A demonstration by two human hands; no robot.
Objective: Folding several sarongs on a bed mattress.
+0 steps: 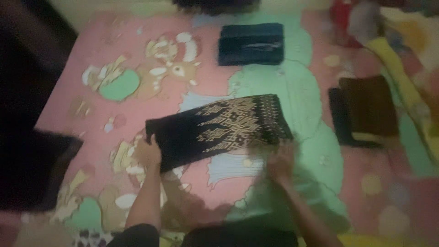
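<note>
1. Nearest the camera, at the bottom edge of the view, a dark sleeve (137,234) covers the upper part of the person's left arm, and both forearms reach forward over a bedsheet (192,87) printed in pink and pale green with cartoon animal figures.

2. The left hand (147,153) is curled around the near left corner of a folded dark cloth (219,130), fingers wrapped over its edge and holding it down against the sheet.

3. The right hand (280,161) rests at the near right edge of the same cloth; it is smeared by motion blur, so whether its fingers pinch the fabric or merely press on it cannot be told.

4. The cloth, patterned with a gold geometric weave across its right half, lies flat at the centre of the sheet, tilted so its right end sits farther from the person than its left.

5. To the left, a large dark shape (32,169) overlaps the sheet's edge; its nature is unclear.

6. To the right, well apart from the hands, a dark brown folded garment (368,107) sits stacked on a black one.

7. Farther off, near the top centre, a dark blue folded cloth (250,43) lies alone.

8. In the far right corner, a blurred heap of red, yellow and pale fabrics (388,32) spills along the edge.
</note>
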